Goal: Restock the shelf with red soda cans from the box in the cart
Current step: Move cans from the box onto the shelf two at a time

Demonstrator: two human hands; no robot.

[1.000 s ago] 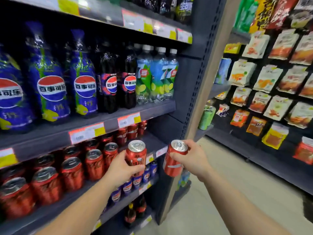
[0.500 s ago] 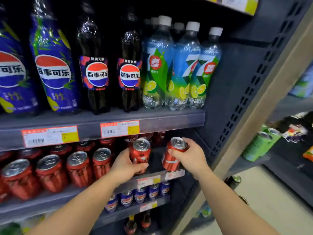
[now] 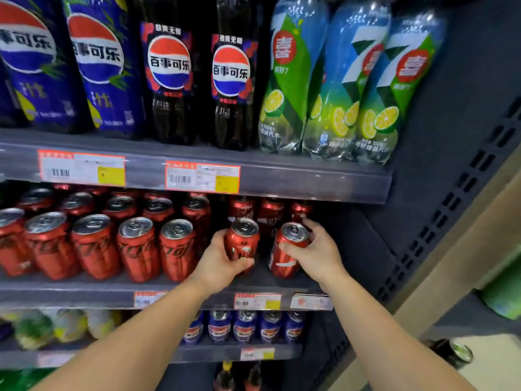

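Both hands reach into the middle shelf, each wrapped around its own red can. The left hand clasps one can from its left side, thumb across the lower front, the can upright and standing at or just above the shelf board; whether it touches cannot be told. The right hand clamps a second can from the right, fingers curled over its far rim, and this can tilts a little to the right. The two held cans are just beside each other, apart by a narrow gap, near the right end of the shelf.

To their left stands a front row of red cans, silver tops up, with more rows behind. Further red cans stand at the back, right behind the two hands.

On the shelf above are blue cola bottles, black cola bottles and green lemon-lime bottles. Price tags line that shelf's front edge. On the shelf below stand small blue cans.
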